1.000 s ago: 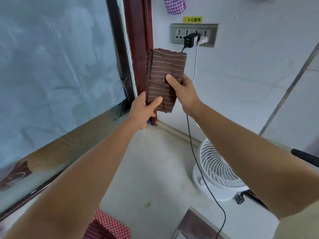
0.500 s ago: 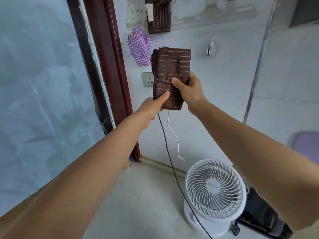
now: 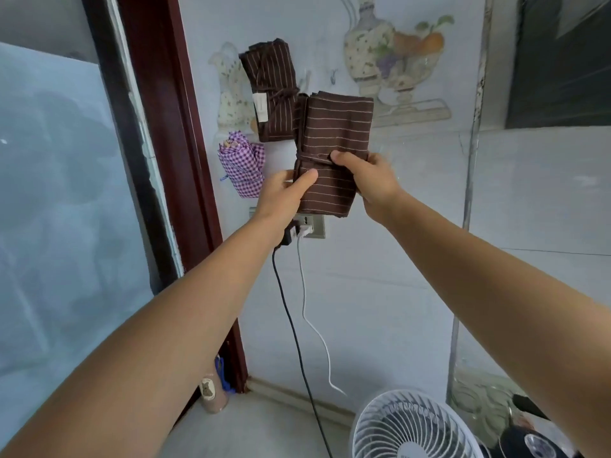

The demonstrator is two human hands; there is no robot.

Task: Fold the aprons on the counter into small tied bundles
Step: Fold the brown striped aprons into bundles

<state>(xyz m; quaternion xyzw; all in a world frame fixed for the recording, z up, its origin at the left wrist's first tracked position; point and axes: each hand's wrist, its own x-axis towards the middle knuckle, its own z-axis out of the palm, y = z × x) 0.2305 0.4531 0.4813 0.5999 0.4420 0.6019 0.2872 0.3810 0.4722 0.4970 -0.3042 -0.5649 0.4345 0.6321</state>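
Your left hand (image 3: 281, 193) and right hand (image 3: 367, 180) both grip the folded brown apron (image 3: 334, 153) at frame centre, thumbs curled across its front.

Left hand (image 3: 284, 193) and right hand (image 3: 373, 183) hold one bundle (image 3: 334, 133) up, just above centre.
Left arm (image 3: 165, 325) reaches in from 7 o'clock, right arm (image 3: 496, 276) from 4 o'clock, both extended. The left thumb presses the bundle's front at its 8 o'clock edge; the right thumb lies across the middle, fingers behind.
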